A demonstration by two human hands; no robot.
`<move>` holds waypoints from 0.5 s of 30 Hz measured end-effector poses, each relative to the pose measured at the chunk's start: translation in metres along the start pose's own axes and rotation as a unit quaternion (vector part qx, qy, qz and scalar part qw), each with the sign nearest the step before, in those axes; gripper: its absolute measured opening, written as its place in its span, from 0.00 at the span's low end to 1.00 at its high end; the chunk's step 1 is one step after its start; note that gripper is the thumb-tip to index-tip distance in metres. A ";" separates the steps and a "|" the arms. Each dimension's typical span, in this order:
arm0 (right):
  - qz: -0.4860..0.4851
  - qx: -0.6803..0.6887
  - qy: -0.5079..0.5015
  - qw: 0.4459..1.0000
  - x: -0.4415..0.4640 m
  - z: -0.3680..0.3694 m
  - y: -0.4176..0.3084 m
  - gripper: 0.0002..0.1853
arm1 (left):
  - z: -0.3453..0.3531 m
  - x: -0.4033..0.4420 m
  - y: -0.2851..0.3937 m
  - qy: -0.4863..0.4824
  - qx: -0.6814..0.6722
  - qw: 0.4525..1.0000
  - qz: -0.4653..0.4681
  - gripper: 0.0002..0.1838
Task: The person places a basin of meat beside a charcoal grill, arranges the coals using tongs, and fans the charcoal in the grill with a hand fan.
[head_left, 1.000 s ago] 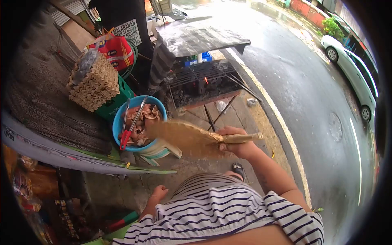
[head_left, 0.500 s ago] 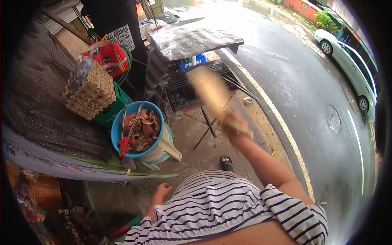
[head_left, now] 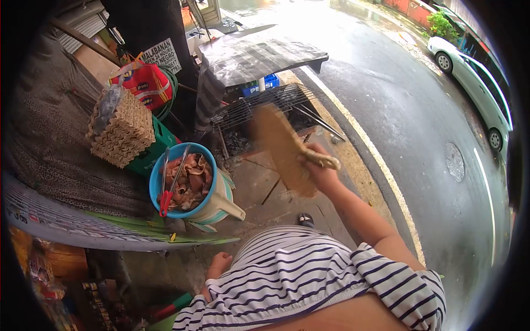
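Note:
My right hand (head_left: 318, 168) is wrapped round the handle of a tan woven fan (head_left: 284, 151), whose blade is blurred and spreads in front of the charcoal grill (head_left: 287, 96). Dark coals show beneath the grill's wire rack. Down by my left side, my left hand (head_left: 221, 261) hangs beside the striped shirt with its fingers curled; nothing can be seen in it. To the left of the fan, a blue basin (head_left: 157, 190) holds raw-looking meat pieces (head_left: 190, 182). Metal tongs with red handles (head_left: 165, 203) rest in the basin against its left side.
Stacked egg trays (head_left: 122, 129) stand on a green crate (head_left: 157, 144) behind the basin, near a red bag (head_left: 148, 83). A covered table (head_left: 259, 52) and a blue Pepsi crate (head_left: 265, 84) are beyond the grill. A car (head_left: 475, 85) is parked across the road.
The fan has swung up from beside the basin, over the grill, and back down nearer my body. My right hand still grips it. My left hand stays low. The view has shifted slightly.

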State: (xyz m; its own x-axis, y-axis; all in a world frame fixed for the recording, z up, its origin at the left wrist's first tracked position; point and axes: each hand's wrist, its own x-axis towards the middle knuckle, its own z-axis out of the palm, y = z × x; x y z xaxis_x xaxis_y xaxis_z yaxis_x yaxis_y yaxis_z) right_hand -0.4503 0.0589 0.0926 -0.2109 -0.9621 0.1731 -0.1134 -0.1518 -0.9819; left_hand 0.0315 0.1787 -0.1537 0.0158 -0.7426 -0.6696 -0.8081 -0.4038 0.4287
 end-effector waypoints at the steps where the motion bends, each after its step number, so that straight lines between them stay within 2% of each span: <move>1: 0.036 -0.049 -0.023 0.998 -0.005 -0.001 -0.012 0.14 | -0.002 -0.009 0.010 -0.005 -0.006 1.000 -0.001 0.20; 2: 0.067 -0.096 -0.046 0.992 -0.005 -0.001 -0.025 0.13 | -0.004 -0.006 0.017 0.008 -0.015 1.000 0.014 0.20; 4: 0.032 -0.054 -0.043 0.997 0.005 -0.004 -0.025 0.13 | -0.001 -0.012 0.012 0.025 -0.028 0.999 0.032 0.20; 8: -0.013 0.032 -0.018 0.999 -0.004 -0.018 -0.011 0.12 | 0.006 -0.006 0.005 0.023 -0.017 1.000 0.008 0.20; 9: -0.020 -0.054 0.096 0.994 0.004 -0.024 0.006 0.13 | 0.008 -0.005 0.007 0.016 -0.015 1.000 0.002 0.20; 11: -0.022 -0.059 -0.032 0.998 -0.013 -0.021 -0.001 0.13 | 0.010 0.003 0.015 0.027 0.023 0.999 0.028 0.20; 12: -0.080 -0.056 -0.139 0.986 -0.021 -0.020 -0.025 0.14 | 0.010 0.001 0.015 0.031 0.044 0.998 0.036 0.20; 13: -0.134 -0.040 -0.245 0.959 -0.029 -0.020 -0.050 0.15 | 0.005 -0.007 0.026 0.036 -0.006 0.998 0.046 0.20; 15: -0.065 -0.002 -0.169 0.983 -0.017 -0.023 -0.020 0.14 | 0.005 -0.009 0.034 0.040 -0.023 0.999 0.012 0.20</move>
State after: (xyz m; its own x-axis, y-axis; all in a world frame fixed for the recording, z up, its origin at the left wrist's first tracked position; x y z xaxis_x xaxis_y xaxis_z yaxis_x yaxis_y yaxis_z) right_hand -0.4669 0.0840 0.1113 0.1407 -0.9551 0.2608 -0.1210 -0.2780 -0.9529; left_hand 0.0009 0.1742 -0.1362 0.0445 -0.7924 -0.6084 -0.7816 -0.4069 0.4728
